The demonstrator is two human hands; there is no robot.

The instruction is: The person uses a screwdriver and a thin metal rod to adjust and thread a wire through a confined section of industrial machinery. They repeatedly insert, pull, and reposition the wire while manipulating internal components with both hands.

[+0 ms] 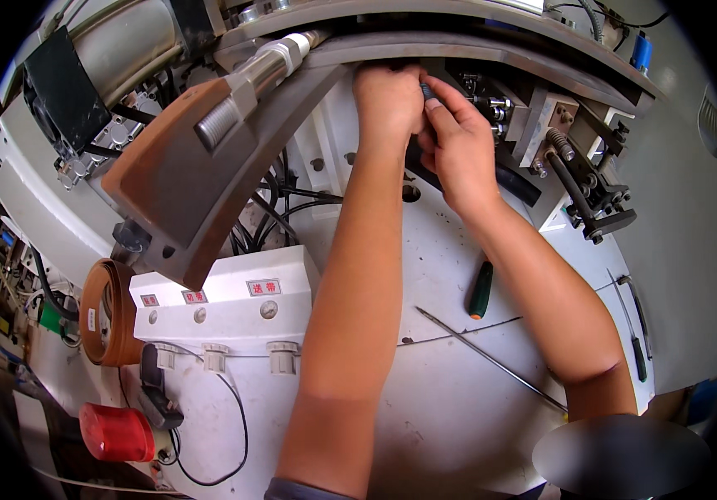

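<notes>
Pale counter (433, 400), overhung by a curved steel beam (475, 50) and a dark metal arm (200, 183).
At left, a white box (229, 312) fitted with gauges is flanked by a brown roll (92, 325), with a red beacon (115, 433) set nearer; a thin metal rod (492, 358) is laid out at right. Under the beam the left hand (388, 104) is raised, its fingers hidden (clenched or released cannot be told). Just beside it, beneath the beam's edge, a small grey piece (427, 90) is pinched by the fingers of the right hand (463, 150).
</notes>
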